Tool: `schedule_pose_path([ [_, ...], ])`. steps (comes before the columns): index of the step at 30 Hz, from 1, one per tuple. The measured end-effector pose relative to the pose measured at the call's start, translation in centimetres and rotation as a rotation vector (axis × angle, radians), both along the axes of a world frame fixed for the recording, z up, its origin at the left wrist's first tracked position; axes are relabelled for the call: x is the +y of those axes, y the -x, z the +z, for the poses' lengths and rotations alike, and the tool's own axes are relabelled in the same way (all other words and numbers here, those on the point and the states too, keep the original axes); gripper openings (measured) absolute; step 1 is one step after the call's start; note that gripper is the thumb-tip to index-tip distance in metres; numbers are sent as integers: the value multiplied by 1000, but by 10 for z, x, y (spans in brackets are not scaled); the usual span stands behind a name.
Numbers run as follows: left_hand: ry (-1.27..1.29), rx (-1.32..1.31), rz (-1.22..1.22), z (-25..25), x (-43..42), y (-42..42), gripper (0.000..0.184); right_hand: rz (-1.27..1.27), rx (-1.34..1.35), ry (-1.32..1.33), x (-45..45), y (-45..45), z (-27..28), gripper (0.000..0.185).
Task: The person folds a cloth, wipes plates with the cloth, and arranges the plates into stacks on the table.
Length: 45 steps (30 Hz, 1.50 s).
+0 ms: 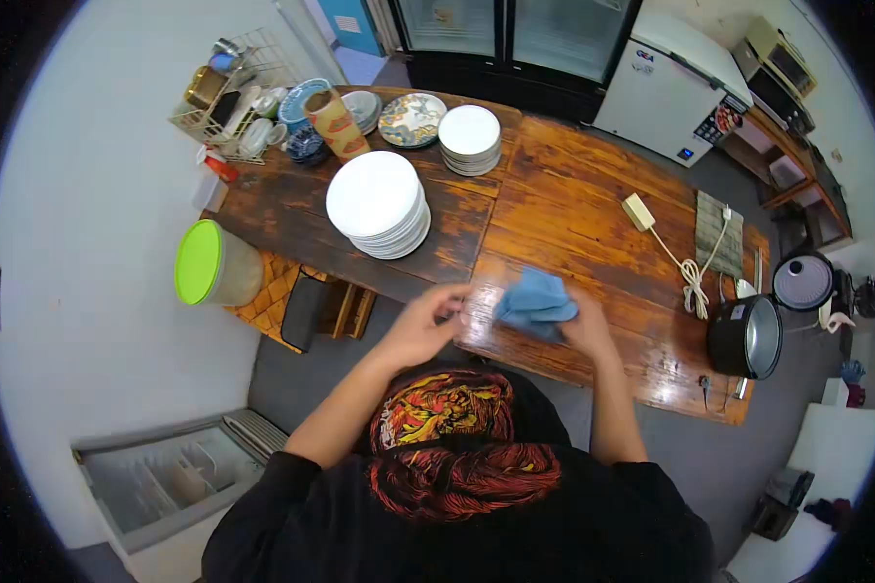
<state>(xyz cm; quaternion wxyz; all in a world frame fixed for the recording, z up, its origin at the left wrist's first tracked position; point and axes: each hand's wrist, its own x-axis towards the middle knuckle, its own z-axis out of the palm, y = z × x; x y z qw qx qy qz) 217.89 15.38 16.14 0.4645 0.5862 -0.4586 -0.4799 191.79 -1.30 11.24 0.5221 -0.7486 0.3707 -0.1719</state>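
Note:
My left hand (426, 325) is over the near edge of the wooden table (583, 233), fingers loosely curled and apart, with nothing clearly visible in them. A bright, blurred patch lies just right of its fingertips; I cannot tell whether it is glare or something clear. My right hand (589, 325) grips a folded blue cloth (537, 299) above the table, between my two hands. Beyond my left hand rises a tall stack of white plates (374, 199). Farther back are a smaller white plate stack (470, 136) and patterned plates (412, 120).
At the right are a power strip (639, 212) with a coiled white cable (693, 282), a black pot (746, 337) and a grey mat (717, 235). A lime-lidded bucket (238, 267) and a dish rack (204, 121) stand at the left.

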Motion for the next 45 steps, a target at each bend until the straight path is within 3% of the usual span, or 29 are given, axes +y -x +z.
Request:
schedule_pose_path([
  [1,41,-45,23,5,-4,-2,40,-52,2,24,-12,21,-10,36],
  [2,46,-87,68,23,-8,-7,36,-42,173,69,-27,49,-20,39],
  [4,60,-214,156,62,-11,-17,29,-90,694,147,-33,68,-7,44],
  [6,270,-430,233,98,-11,-24,24,-145,1055,162,-27,84,36,47],
  [7,366,-547,287,117,-11,-28,22,-330,603,344,-27,96,45,44],
  [9,700,-680,338,158,-6,-34,17,-596,102,502,-21,104,97,36],
  [12,1056,-851,347,217,13,-47,20,-805,-211,725,10,110,185,25],
  [13,1102,-873,311,235,22,-52,24,-782,-357,925,17,126,203,23],
  [14,1140,-890,270,250,31,-56,29,-423,-633,988,23,126,234,24],
  [16,1218,-844,207,262,45,-65,35,-243,-815,1030,49,131,275,39],
  [19,1353,-696,160,262,60,-81,41,-230,-533,1244,80,124,315,30],
  [21,1438,-592,126,262,69,-91,48,-344,-875,1302,86,68,334,34],
  [24,1452,-590,-65,311,60,-65,47,-296,-992,1242,101,32,339,32],
  [30,1602,-451,286,318,107,-112,32,-250,-1038,1186,124,-9,343,28],
  [34,1696,-370,473,322,125,-136,32,-244,-1054,1164,137,-30,343,25],
  [39,1766,-426,558,327,128,-150,31,-250,-1060,1148,151,-50,341,22],
  [45,1659,-411,472,328,139,-157,22,-255,-1078,1130,165,-63,342,19],
])
